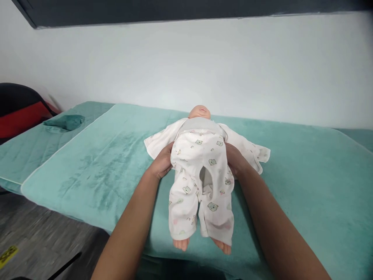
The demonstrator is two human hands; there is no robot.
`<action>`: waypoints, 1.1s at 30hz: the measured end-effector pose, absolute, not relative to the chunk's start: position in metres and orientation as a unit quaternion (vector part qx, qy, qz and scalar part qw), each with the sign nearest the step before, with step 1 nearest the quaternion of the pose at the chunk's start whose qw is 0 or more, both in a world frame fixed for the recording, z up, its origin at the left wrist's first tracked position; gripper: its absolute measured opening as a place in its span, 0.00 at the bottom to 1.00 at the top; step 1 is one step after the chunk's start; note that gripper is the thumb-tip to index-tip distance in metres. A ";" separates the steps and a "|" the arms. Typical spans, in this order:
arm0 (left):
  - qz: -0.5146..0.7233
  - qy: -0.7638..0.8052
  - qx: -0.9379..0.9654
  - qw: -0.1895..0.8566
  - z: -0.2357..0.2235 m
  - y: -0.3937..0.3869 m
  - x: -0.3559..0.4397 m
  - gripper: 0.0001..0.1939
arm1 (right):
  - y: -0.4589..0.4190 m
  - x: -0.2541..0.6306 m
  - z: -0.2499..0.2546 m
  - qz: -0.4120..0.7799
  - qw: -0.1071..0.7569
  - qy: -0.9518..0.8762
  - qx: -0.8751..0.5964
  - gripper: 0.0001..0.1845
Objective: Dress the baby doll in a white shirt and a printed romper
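Observation:
A baby doll (201, 111) lies on its back on the green padded bed, its feet toward me. It wears white split-crotch trousers (186, 190) printed with small bears, pulled up over its middle. A light grey layer (201, 123) shows above the waistband. Beneath the doll, a white jacket (164, 138) is spread open, its sleeves out to both sides. My left hand (163, 160) grips the trousers at the hip on the left of the picture. On the opposite hip, my right hand (234, 158) holds them too. Most fingertips are hidden behind the cloth and body.
The green velvet bed (96, 167) stands against a white wall (186, 66). A face hole (65, 122) opens at its left end. A black and red chair (23, 112) is beyond that end. Grey floor (35, 229) with a yellow marking shows lower left.

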State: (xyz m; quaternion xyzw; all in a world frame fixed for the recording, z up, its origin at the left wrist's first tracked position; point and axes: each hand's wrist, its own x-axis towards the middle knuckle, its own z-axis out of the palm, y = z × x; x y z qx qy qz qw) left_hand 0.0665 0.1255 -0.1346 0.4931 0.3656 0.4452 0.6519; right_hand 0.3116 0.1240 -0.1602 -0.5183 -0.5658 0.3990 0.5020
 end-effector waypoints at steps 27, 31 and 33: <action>0.493 0.508 0.578 0.406 -0.134 0.151 0.067 0.11 | 0.129 0.314 -0.146 0.272 0.542 -0.590 -0.533 0.09; 0.440 0.451 0.672 0.390 -0.122 0.156 0.055 0.09 | 0.135 0.322 -0.144 0.282 0.534 -0.648 -0.464 0.07; 0.405 0.427 0.714 0.380 -0.115 0.158 0.051 0.09 | 0.137 0.326 -0.144 0.288 0.509 -0.678 -0.445 0.07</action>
